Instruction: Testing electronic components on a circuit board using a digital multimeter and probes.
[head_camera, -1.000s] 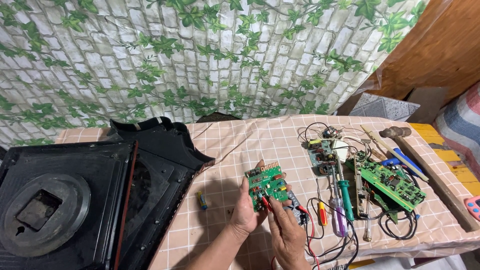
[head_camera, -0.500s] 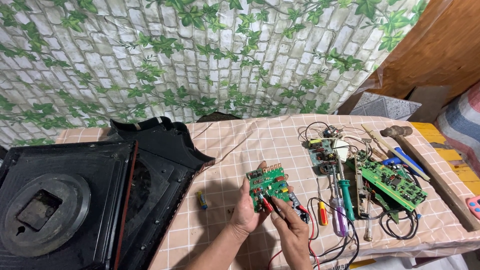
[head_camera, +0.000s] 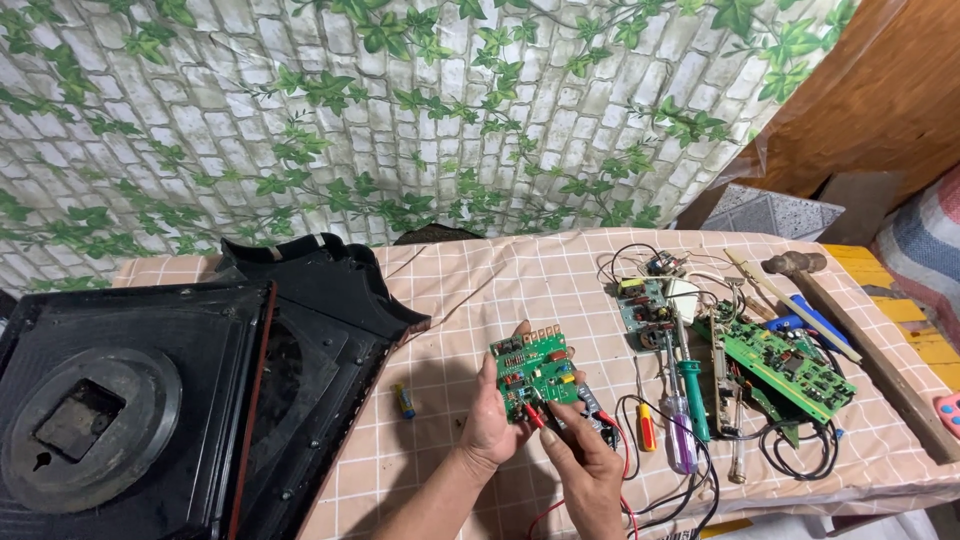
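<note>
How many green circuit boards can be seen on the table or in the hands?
3: one small green board in the left hand, one board lying mid-table, one long board at right. Wires may hide more.

A backdrop (head_camera: 400, 120) printed with pale bricks and green ivy fills the far side. At far right stands a brown wooden panel (head_camera: 880, 110) — below it a grey patterned block (head_camera: 765, 212). The worktop (head_camera: 500, 280) wears a pink checked cloth, evenly lit.
</note>
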